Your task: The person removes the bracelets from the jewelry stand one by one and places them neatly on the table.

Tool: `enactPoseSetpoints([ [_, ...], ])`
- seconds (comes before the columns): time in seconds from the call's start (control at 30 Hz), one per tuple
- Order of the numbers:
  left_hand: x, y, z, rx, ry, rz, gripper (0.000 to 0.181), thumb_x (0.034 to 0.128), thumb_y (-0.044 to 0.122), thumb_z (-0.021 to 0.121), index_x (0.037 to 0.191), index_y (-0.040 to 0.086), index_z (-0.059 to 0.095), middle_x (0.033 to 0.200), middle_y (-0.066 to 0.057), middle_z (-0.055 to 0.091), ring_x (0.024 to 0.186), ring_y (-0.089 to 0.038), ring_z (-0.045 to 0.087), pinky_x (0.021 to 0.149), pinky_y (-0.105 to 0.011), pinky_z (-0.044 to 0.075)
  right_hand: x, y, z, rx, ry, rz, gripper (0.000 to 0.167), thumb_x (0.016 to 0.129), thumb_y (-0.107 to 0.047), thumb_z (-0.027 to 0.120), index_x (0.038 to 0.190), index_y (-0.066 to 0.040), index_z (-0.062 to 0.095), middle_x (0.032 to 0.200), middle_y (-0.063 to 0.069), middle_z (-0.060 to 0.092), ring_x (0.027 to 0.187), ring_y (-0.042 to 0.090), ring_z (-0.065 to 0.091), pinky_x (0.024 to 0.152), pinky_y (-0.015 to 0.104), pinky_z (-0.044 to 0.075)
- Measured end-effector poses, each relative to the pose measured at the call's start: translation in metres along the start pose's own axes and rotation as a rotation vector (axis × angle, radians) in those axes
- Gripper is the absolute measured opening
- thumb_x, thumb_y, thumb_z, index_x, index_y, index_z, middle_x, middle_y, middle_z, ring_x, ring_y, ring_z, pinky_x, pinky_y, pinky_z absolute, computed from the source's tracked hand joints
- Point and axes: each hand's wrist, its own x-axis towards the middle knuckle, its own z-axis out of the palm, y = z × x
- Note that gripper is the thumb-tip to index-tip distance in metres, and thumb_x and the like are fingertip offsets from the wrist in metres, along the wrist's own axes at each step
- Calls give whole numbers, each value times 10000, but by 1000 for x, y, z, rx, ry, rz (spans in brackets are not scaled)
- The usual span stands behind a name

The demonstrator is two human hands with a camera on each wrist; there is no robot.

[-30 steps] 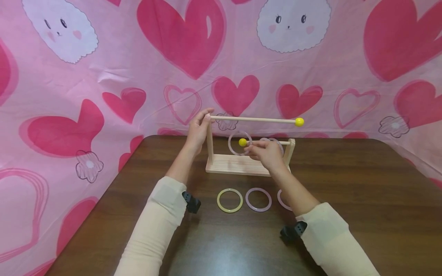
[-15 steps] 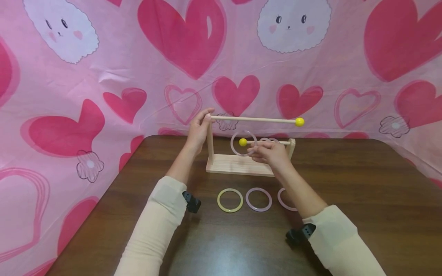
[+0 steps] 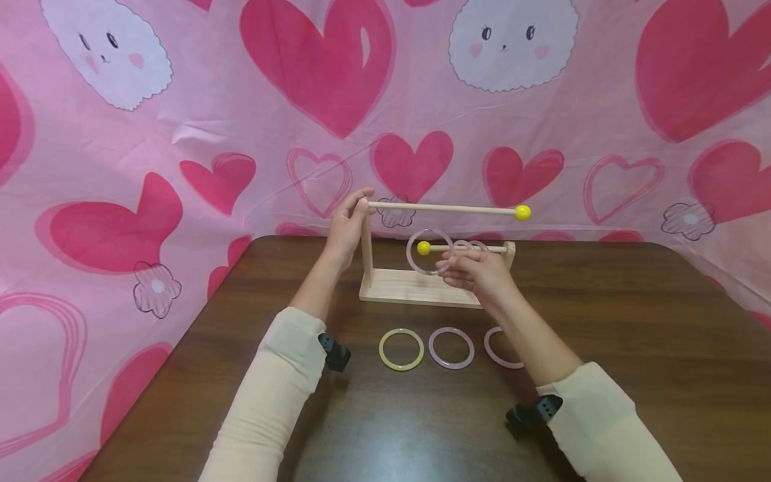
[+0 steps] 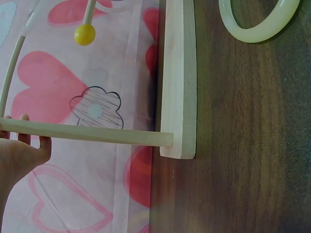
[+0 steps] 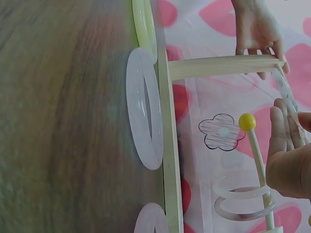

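Head view shows six rings that I can count, and one wooden stand (image 3: 403,288) with two rods, each tipped with a yellow ball. My right hand (image 3: 486,276) pinches one translucent ring (image 3: 408,253) between thumb and fingers, upright, and the ball (image 3: 424,248) of the lower rod (image 3: 496,250) shows through it. Whether it touches the upper rod (image 3: 446,208) I can't fairly tell, since the wrist views catch it nearly edge-on. My left hand (image 3: 345,233) grips the top of the stand's left post. The lower rod carries two rings (image 5: 243,216), threaded on it toward its post. On the brown table (image 3: 385,428), in a row on the stand's near side, lie three more: one yellow ring (image 3: 401,368), one purple ring (image 3: 452,367) and one pink ring (image 3: 486,345), the last partly hidden behind my right forearm.
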Motion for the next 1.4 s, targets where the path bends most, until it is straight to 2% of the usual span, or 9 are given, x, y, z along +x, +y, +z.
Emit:
enactPoseSetpoints([
  [0.13,1,0,0,1,4,-3,292,982,124,440,1236,33,551,1275,-146,516,1001,-230,561,919,-361,381,-3,-1,-1,37,-12,13,155,877,65,517,876,20,665,775,98,692,721,174,678,691,299,527],
  [0.37,0,1,0,2,3,5,290,982,126,442,1228,26,557,1260,-131,528,995,-244,564,908,-354,391,-7,-5,-8,-13,-8,19,225,895,25,514,827,-74,705,805,74,699,755,168,679,709,297,524],
  [0.6,0,0,0,0,0,8,290,981,123,443,1232,38,560,1250,-100,539,986,-217,566,895,-347,402,-10,-15,-20,50,-21,-12,242,899,58,489,851,-17,714,824,101,700,789,190,680,712,306,520],
  [0.77,-1,1,0,-4,-3,3,294,983,133,439,1236,43,558,1239,-107,546,974,-200,565,884,-338,406,-13,-20,-27,89,-23,-17,242,902,62,483,858,-14,709,805,107,699,779,189,681,713,304,522],
  [0.97,-1,0,-1,-4,-3,-3,298,984,152,442,1239,50,558,1233,-103,550,973,-194,564,873,-329,406,-17,-23,-37,71,-17,-9,204,906,40,506,901,-18,701,805,109,699,770,195,682,716,306,518],
  [1.2,-1,1,-1,-3,-1,-9,299,984,160,443,1239,56,558,1224,-108,554,1015,-243,559,857,-321,406,-20,-27,-50,72,-36,-27,252,916,43,484,869,-30,721,819,120,699,780,196,680,723,301,510],
  [1.4,-2,1,-1,-6,-5,-1,302,984,150,439,1242,40,552,1245,-115,544,1034,-275,551,856,-318,402,-24,-32,-61,62,-31,-32,224,914,27,503,882,-23,719,832,110,701,784,187,680,716,295,518],
])
